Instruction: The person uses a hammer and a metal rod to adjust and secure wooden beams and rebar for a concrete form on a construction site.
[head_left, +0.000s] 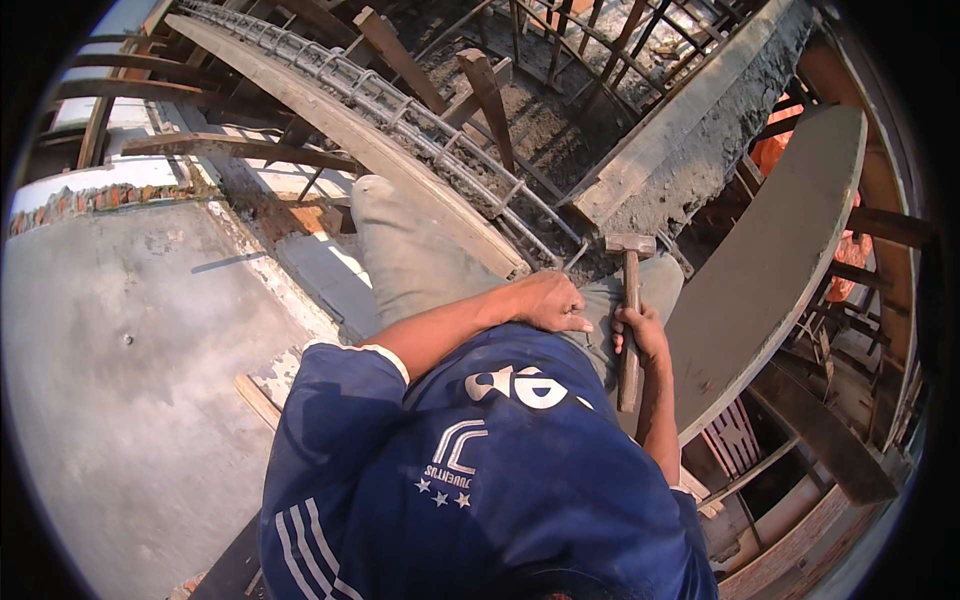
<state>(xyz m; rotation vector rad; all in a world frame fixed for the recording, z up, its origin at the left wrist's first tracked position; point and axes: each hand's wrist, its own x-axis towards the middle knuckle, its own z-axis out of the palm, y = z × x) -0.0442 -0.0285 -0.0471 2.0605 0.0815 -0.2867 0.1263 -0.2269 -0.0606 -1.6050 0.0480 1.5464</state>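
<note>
My right hand (642, 332) is wrapped round the wooden handle of a hammer (631, 285). The hammer stands nearly upright in the picture, its blocky metal head (630, 243) at the far end and the handle's butt close to my shirt. To its left, my left hand (550, 301) is closed with the fingers curled, resting over my lap. A thin dark sliver shows by its fingertips, too small to name. Both hands are between my bent knees, in grey trousers (420, 235). The two hands are apart.
A steel rebar cage (400, 125) runs along a long wooden board (330, 115) ahead. Beyond the hammer lies a rough concrete beam (690, 130) with a plank on it. A broad grey panel (760, 270) curves along my right. Wooden props (487, 105) stand ahead; a concrete surface (150, 330) spreads left.
</note>
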